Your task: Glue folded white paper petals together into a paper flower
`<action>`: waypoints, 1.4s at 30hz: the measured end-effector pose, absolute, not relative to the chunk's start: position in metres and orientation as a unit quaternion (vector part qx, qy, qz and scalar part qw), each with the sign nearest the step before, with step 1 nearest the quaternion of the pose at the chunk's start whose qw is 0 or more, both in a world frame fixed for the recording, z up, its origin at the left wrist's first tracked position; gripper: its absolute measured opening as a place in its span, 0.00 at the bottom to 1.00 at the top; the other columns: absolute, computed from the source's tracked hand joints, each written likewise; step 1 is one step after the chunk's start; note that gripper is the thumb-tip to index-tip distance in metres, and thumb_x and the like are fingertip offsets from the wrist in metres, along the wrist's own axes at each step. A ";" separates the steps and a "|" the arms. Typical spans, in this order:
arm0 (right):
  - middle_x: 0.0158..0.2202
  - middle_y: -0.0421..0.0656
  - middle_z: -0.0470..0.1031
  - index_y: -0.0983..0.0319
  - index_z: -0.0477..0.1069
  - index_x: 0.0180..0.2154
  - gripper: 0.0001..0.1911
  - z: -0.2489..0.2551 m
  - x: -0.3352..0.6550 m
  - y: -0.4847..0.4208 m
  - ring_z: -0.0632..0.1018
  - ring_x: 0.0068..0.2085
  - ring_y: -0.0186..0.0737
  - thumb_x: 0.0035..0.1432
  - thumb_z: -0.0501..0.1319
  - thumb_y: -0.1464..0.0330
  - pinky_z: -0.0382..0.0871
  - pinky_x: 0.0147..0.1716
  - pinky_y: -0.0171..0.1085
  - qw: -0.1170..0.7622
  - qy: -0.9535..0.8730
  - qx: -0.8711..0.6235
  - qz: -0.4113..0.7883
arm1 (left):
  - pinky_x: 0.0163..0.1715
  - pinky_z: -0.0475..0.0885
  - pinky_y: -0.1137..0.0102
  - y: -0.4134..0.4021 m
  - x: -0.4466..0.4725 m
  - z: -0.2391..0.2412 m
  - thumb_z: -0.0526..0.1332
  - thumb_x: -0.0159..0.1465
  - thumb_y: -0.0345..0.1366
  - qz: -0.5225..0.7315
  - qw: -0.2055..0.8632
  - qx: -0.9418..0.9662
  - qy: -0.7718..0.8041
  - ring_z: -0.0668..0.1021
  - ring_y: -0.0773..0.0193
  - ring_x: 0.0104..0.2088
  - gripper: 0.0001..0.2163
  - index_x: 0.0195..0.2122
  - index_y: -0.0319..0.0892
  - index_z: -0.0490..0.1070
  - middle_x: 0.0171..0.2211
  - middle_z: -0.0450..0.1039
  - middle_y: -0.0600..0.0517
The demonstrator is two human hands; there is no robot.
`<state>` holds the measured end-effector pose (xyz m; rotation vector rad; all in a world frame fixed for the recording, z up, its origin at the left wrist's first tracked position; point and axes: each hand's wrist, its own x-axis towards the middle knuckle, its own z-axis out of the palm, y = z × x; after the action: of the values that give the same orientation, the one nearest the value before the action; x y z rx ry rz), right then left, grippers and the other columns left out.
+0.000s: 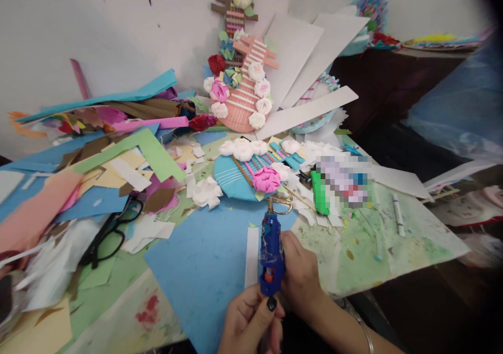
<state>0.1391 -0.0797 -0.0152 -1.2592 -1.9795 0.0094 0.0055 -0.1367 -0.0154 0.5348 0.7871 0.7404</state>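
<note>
A blue hot glue gun (271, 246) points away from me, its metal nozzle toward a turquoise paper instrument (236, 178) with strings and paper flowers. My right hand (301, 270) is closed around its right side, where the grip is mostly hidden. At the rear end, my left hand (251, 320) is closed, thumb and fingers pinching the back of the gun. Whether a glue stick is between those fingers I cannot make out. Beneath lies a blue paper sheet (196, 260) with a white paper strip (252, 254) on it. Gold-handled scissors (285, 202) lie just beyond the nozzle.
Paper scraps, a light green paper piece (161, 155) and black-handled scissors (112, 239) crowd the left. Against the wall stands a pink paper instrument (247, 100). A green glue-gun-like object (321, 194) and a white marker (398, 215) lie right, near the table edge.
</note>
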 end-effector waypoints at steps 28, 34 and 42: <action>0.27 0.42 0.74 0.61 0.73 0.35 0.09 -0.003 0.199 -0.065 0.73 0.29 0.37 0.59 0.62 0.61 0.66 0.29 0.36 0.528 -0.501 -0.474 0.496 | 0.33 0.71 0.68 -0.002 -0.034 0.005 0.57 0.65 0.33 0.300 0.062 0.833 0.460 0.76 0.60 0.33 0.05 0.34 0.40 0.72 0.32 0.74 0.48; 0.28 0.43 0.73 0.61 0.74 0.33 0.11 -0.018 0.206 -0.070 0.73 0.28 0.38 0.55 0.64 0.60 0.66 0.29 0.36 0.541 -0.478 -0.449 0.527 | 0.31 0.71 0.69 0.023 -0.014 -0.015 0.59 0.65 0.31 0.338 -0.114 0.858 0.370 0.73 0.60 0.33 0.06 0.40 0.37 0.72 0.31 0.73 0.46; 0.33 0.45 0.77 0.60 0.75 0.36 0.10 -0.039 0.208 -0.077 0.77 0.34 0.44 0.54 0.65 0.61 0.72 0.36 0.41 0.550 -0.467 -0.514 0.464 | 0.26 0.67 0.71 0.030 -0.014 -0.015 0.60 0.63 0.27 0.371 -0.140 0.856 0.331 0.71 0.63 0.27 0.05 0.34 0.37 0.76 0.26 0.74 0.47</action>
<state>0.2078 -0.0767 -0.0387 -1.2159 -1.1061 1.0992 -0.0140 0.0297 -0.0148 2.9598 1.1455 1.2815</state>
